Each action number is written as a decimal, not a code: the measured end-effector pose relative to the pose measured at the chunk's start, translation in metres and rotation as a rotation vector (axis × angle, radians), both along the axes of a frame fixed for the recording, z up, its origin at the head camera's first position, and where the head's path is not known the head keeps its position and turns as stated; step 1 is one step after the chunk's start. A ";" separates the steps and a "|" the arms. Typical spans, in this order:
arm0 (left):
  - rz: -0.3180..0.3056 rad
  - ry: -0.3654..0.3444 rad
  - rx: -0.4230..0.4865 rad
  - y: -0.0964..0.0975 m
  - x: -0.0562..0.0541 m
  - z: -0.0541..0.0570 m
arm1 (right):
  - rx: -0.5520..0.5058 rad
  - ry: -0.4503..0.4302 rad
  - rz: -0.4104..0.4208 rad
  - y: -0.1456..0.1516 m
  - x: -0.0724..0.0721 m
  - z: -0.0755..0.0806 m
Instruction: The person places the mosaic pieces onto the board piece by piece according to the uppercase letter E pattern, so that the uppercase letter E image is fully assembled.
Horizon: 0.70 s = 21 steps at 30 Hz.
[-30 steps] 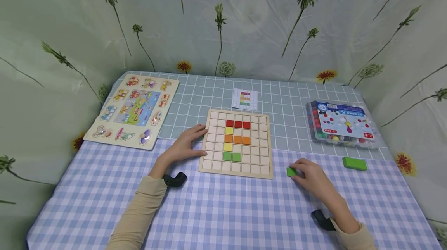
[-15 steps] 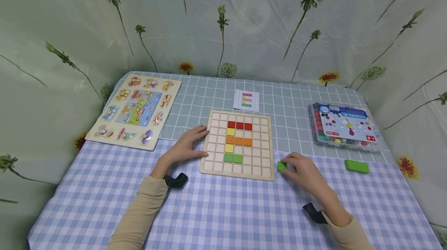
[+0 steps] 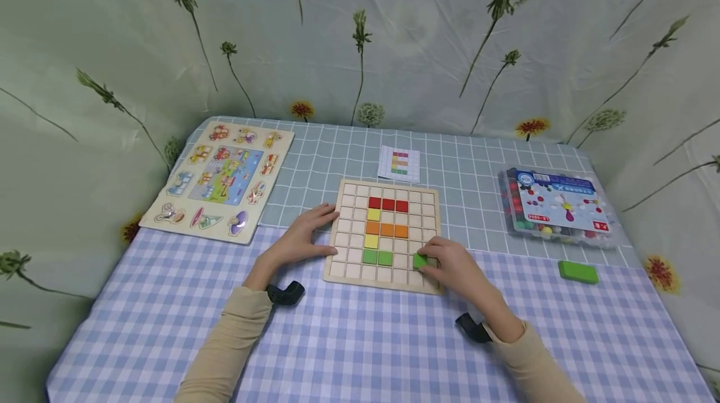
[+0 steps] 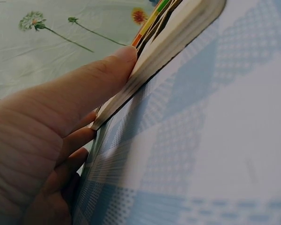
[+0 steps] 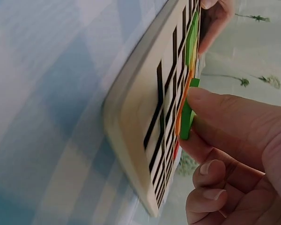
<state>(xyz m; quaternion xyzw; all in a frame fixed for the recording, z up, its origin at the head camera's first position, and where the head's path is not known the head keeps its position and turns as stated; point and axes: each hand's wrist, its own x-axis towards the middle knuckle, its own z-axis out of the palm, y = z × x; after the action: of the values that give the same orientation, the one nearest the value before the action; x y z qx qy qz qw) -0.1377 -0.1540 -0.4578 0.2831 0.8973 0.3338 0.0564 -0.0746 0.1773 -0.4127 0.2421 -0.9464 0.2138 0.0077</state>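
A square wooden grid board (image 3: 340, 275) lies mid-table, with red tiles (image 3: 388, 204), yellow tiles (image 3: 371, 241), orange tiles (image 3: 387, 229) and two green tiles (image 3: 377, 257) in its cells. My right hand (image 3: 455, 268) pinches one more green tile (image 3: 419, 261) between thumb and fingers, over the board's lower right part. In the right wrist view this pinched green tile (image 5: 189, 110) stands tilted just above the grid. With its fingers extended, my left hand (image 3: 298, 237) touches the board's left edge; the left wrist view shows the thumb (image 4: 107, 70) against the board's rim (image 4: 164, 51).
A printed pattern card (image 3: 399, 164) lies behind the board. To the left is a wooden picture puzzle (image 3: 267, 197). At the right stand a clear plastic box (image 3: 562, 206) of colored pieces and a green block (image 3: 578, 272). Two cloths cover the table.
My right hand has carried the green tile leftward, from the cloth right of the board to over the board. My left hand has stayed at the board's left edge.
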 end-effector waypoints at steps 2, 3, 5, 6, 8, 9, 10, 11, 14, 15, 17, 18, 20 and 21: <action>0.001 -0.004 -0.003 0.001 0.001 -0.001 | -0.006 -0.005 0.009 -0.005 -0.002 -0.001; 0.001 -0.006 -0.003 0.001 0.001 -0.001 | -0.010 -0.008 0.013 -0.008 -0.002 -0.001; -0.002 -0.005 0.000 0.001 0.001 -0.001 | -0.008 -0.011 0.017 -0.013 -0.004 -0.001; -0.002 -0.009 0.003 0.001 0.001 -0.001 | -0.006 -0.013 0.015 -0.015 -0.004 -0.001; -0.004 -0.007 0.008 0.002 0.001 -0.001 | 0.000 -0.019 0.012 -0.019 -0.005 -0.002; -0.003 -0.005 0.010 0.002 0.000 -0.002 | 0.006 -0.023 0.011 -0.021 -0.006 -0.002; -0.003 -0.006 0.011 0.002 0.000 -0.001 | 0.008 -0.025 0.011 -0.022 -0.006 -0.002; -0.001 -0.007 0.011 0.002 0.000 -0.001 | 0.009 -0.027 0.012 -0.023 -0.007 -0.002; 0.001 -0.008 0.009 0.002 0.000 -0.001 | 0.011 -0.040 0.009 -0.026 -0.007 -0.002; 0.002 -0.011 0.010 0.001 0.000 -0.001 | 0.014 -0.046 0.007 -0.027 -0.007 -0.002; 0.001 -0.009 0.007 0.001 0.000 0.000 | 0.027 -0.055 0.001 -0.028 -0.008 -0.003; 0.002 -0.010 0.009 0.001 0.000 0.000 | 0.034 -0.055 -0.002 -0.029 -0.008 -0.004; 0.004 -0.010 0.006 0.000 0.000 0.000 | 0.046 -0.055 -0.004 -0.031 -0.009 -0.005; 0.005 -0.012 0.003 0.000 0.000 0.001 | 0.049 -0.053 -0.002 -0.032 -0.009 -0.006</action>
<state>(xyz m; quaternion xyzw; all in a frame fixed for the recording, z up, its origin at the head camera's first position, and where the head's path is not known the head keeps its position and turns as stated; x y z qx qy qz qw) -0.1373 -0.1537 -0.4573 0.2789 0.8972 0.3370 0.0604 -0.0837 0.1456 -0.4190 0.2357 -0.9514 0.1967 -0.0229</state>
